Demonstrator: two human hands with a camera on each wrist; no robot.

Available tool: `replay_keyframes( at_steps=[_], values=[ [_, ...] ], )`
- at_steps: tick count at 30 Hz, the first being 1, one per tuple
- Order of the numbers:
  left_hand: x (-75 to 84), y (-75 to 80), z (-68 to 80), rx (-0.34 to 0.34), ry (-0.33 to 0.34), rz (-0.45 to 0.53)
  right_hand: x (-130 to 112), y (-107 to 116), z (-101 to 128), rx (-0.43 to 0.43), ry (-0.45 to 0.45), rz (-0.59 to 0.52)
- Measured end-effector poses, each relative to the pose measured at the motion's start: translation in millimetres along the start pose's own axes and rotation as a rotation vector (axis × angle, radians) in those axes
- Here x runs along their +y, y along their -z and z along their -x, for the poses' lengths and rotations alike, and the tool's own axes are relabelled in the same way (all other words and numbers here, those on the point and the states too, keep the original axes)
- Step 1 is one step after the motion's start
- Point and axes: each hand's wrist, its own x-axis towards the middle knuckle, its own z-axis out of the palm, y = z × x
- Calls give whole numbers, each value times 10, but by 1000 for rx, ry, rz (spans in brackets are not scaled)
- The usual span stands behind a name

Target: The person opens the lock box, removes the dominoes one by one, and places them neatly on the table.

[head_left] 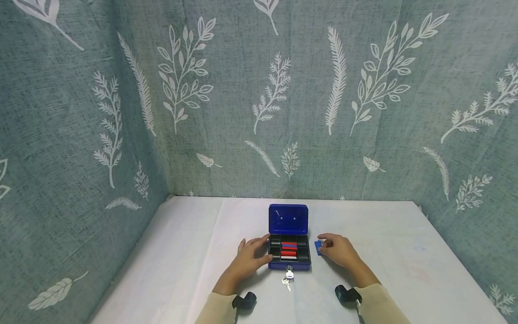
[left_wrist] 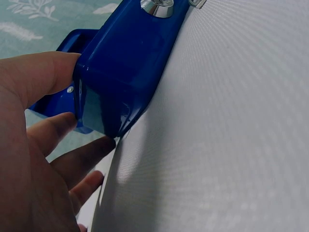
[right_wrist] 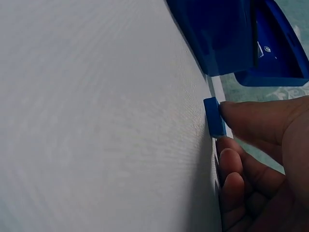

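One blue block (head_left: 318, 246), one open cash box (head_left: 301, 267).
Your right hand (head_left: 340, 251) pinches the block, fingers bent, at the box's three o'clock; your left hand (head_left: 247, 261), fingers spread, touches its nine o'clock side.

I'm looking into a curtained-off nook, where grey-green leaf-printed cloth (head_left: 307, 112) hangs on three sides of a white-topped table (head_left: 384, 243); whether home or studio, I can't tell.
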Motion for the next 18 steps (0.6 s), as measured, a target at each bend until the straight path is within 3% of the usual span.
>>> replay_keyframes(
  at_steps=[9,18],
  values=[
    [4,-7,-4,-12,26,-4,27,-24,-14,-6,1,36],
    [10,8,-10,-6,11,1,29,-21,-24,-9,18,30]
  ],
)
